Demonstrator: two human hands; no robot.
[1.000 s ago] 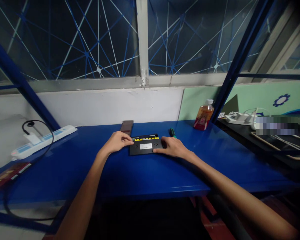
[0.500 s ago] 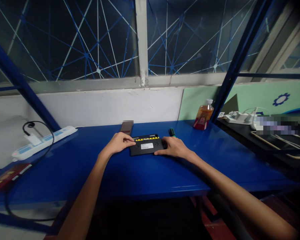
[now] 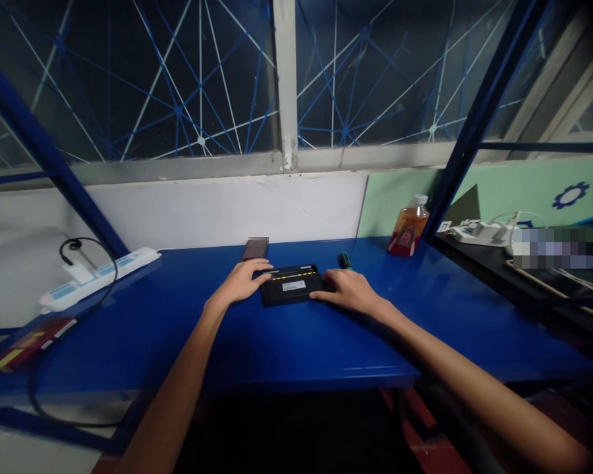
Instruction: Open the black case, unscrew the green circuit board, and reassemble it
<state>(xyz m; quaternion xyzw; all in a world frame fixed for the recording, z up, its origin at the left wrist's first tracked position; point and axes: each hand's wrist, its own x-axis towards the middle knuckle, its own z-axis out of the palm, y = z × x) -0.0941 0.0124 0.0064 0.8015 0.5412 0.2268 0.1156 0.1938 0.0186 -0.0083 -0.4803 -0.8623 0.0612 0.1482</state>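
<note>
A flat black device (image 3: 292, 286) with a yellow-and-black stripe and a white label lies on the blue table (image 3: 301, 342). My left hand (image 3: 242, 282) grips its left end, fingers over the top edge. My right hand (image 3: 348, 289) grips its right end, fingers curled against the side. Just behind the device lie a dark phone (image 3: 255, 249) and a green-handled tool (image 3: 344, 260).
A bottle of orange liquid (image 3: 409, 227) stands at the back right beside a blue frame post (image 3: 479, 112). A white power strip (image 3: 99, 276) with a black cable lies at the left, and a red flat box (image 3: 29, 342) sits at the left edge. A second bench with cables is at the right.
The black device has tipped from a raised, tilted pose to lying flatter on the table, slightly farther from me. Both hands stayed at its ends.
</note>
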